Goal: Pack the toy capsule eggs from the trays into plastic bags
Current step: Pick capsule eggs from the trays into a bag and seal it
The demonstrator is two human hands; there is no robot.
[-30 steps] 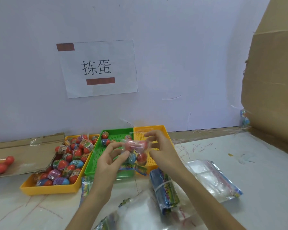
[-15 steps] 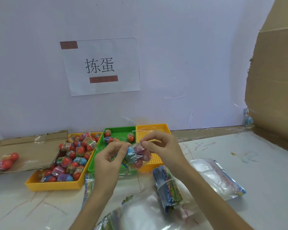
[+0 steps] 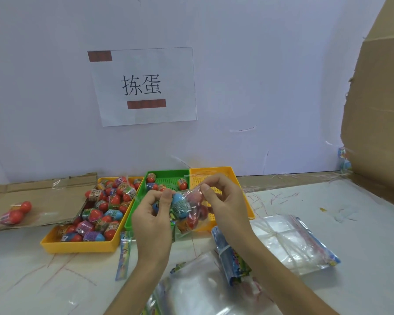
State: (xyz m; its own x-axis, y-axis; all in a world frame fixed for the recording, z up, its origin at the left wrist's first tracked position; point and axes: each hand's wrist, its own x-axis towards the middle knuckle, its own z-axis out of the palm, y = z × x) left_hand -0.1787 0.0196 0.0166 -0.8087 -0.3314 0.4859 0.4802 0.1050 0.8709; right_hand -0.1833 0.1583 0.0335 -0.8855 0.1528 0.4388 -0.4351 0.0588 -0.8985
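Grip of left hand (image 3: pixel 152 214) and right hand (image 3: pixel 225 201) covers top of bag (image 3: pixel 188 212).

Left tray (image 3: pixel 77 246) full of eggs (image 3: pixel 105 208), middle tray (image 3: pixel 168 178) just right of it holding few — bag stack (image 3: pixel 289 242) near right, bagged eggs (image 3: pixel 15 212) on cardboard (image 3: pixel 43 196) far left.

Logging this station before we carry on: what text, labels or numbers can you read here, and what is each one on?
"拣蛋": printed in black on the white paper sheet taped to the wall.
Wrappers on the eggs in the yellow tray: print too small to read.
Wrappers inside the held bag: blurred, unreadable.
Printed card bundle on the table: blurred, unreadable.
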